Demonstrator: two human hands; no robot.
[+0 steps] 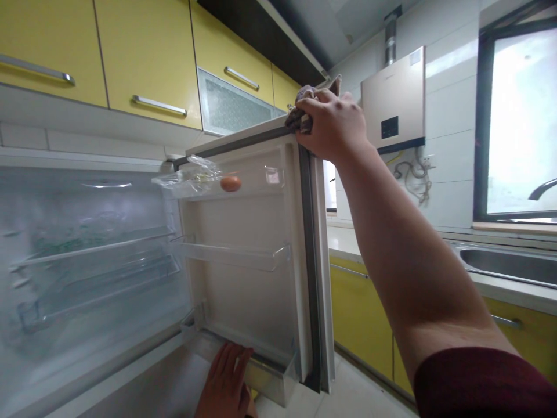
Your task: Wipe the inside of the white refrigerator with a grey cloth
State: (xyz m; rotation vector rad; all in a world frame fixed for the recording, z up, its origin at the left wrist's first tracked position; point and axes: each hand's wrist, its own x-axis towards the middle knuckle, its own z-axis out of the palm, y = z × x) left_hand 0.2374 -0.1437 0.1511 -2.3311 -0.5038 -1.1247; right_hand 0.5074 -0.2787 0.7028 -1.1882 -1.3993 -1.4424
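The fridge door [248, 232] stands wide open in front of me. At its top outer corner, my right hand [333, 119] is closed around a crumpled brownish cloth [300, 116], pressing it on the door's top edge. Low down, my left hand [226, 377] grips the rim of the clear bottom door bin [272, 380], fingers over the edge. An egg [230, 184] and a clear plastic bag [191, 179] sit in the upper door bin. The middle door bin [235, 254] holds nothing visible.
The fridge interior [96, 278] has glass shelves, with a bag of something green at the back. Yellow wall cabinets [148, 52] hang above. A water heater [394, 98], a window [520, 122] and a sink [513, 264] are on the right.
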